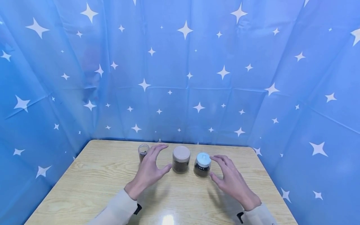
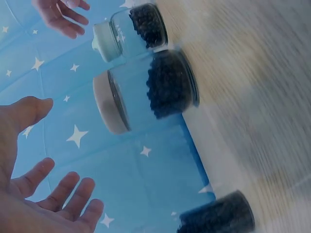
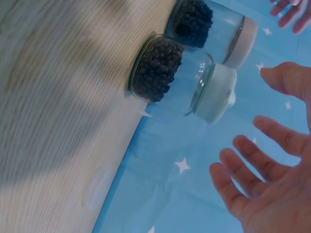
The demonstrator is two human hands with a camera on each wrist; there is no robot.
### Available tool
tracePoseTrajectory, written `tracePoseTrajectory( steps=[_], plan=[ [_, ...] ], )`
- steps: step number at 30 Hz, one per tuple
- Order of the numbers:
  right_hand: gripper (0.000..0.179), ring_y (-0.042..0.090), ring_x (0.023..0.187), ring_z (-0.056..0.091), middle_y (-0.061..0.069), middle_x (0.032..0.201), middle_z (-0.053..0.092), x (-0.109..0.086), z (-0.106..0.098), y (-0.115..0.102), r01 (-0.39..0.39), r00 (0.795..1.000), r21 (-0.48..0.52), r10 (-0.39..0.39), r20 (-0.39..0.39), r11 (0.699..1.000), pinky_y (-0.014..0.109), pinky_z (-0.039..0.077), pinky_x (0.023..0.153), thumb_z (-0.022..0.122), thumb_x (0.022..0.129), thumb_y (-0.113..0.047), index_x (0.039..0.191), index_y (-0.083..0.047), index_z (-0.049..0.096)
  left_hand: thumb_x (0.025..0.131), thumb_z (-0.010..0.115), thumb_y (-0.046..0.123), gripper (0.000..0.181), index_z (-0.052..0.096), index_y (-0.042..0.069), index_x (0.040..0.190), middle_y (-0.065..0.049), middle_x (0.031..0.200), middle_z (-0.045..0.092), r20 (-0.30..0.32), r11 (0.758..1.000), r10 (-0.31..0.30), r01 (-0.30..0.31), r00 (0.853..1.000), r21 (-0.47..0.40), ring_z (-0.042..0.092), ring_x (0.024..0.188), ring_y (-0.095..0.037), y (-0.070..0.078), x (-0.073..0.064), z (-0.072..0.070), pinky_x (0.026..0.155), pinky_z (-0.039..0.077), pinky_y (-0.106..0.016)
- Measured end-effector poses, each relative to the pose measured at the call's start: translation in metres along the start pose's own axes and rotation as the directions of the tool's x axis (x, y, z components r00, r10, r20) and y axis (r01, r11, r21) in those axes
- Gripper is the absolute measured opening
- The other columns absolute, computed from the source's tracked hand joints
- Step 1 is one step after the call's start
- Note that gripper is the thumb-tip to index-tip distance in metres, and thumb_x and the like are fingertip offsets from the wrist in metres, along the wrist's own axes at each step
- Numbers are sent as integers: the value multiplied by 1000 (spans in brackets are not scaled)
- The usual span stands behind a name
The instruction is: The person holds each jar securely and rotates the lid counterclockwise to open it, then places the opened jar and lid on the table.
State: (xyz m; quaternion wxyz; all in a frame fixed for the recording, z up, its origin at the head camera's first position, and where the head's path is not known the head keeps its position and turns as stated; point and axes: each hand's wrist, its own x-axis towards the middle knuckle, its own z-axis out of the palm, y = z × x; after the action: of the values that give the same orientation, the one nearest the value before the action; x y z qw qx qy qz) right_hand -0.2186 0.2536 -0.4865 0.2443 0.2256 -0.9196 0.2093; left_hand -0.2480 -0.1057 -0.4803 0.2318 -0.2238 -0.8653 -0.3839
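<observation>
A glass jar with a pinkish-beige lid point(image 1: 181, 154) stands upright in the middle, partly filled with dark beans. To its right is a smaller jar with a pale blue lid point(image 1: 203, 160), also part full of dark coffee-like beans point(image 3: 158, 68). My left hand point(image 1: 150, 170) hovers left of the beige-lidded jar, fingers spread and holding nothing. It partly hides a small lidless glass jar point(image 1: 142, 149) with dark contents point(image 2: 218, 213). Beside the blue-lidded jar, my right hand point(image 1: 232, 179) is held with fingers apart, also holding nothing; the right wrist view shows a gap between them.
The jars stand toward the back of a light wood-grain table point(image 1: 90, 181). A translucent, pale round piece point(image 3: 96, 188) lies on the table near its back edge in the right wrist view. A blue curtain with white stars point(image 1: 168, 68) surrounds the back and sides.
</observation>
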Motion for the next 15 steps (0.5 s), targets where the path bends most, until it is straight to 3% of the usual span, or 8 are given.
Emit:
tracePoseTrajectory(
  steps=[4, 9, 15],
  plan=[
    [67, 42, 139, 70, 17, 151, 72, 2, 0, -5, -3, 1000, 14, 3, 6, 1000, 67, 63, 112, 97, 95, -15, 156, -7, 70, 91, 101, 20, 83, 62, 11, 164, -14, 162, 67, 51, 996, -78, 81, 996, -45, 69, 146, -38, 1, 2, 9, 122, 60, -60],
    [64, 44, 139, 70, 18, 151, 72, 5, 2, -10, 17, 1000, 26, -17, -1, 1000, 69, 61, 113, 97, 96, -16, 154, -6, 71, 93, 100, 26, 87, 58, 13, 169, -15, 165, 63, 124, 976, -186, 198, 975, -87, 66, 146, -38, -2, 4, 22, 119, 59, -62],
    [65, 44, 142, 69, 18, 153, 71, 6, 3, -15, 28, 1000, 18, -28, 12, 999, 68, 61, 114, 97, 96, -18, 154, -8, 71, 92, 101, 30, 93, 54, 10, 171, -19, 165, 62, 162, 961, -240, 258, 957, -99, 64, 149, -41, -10, 5, 34, 120, 59, -63]
  ],
)
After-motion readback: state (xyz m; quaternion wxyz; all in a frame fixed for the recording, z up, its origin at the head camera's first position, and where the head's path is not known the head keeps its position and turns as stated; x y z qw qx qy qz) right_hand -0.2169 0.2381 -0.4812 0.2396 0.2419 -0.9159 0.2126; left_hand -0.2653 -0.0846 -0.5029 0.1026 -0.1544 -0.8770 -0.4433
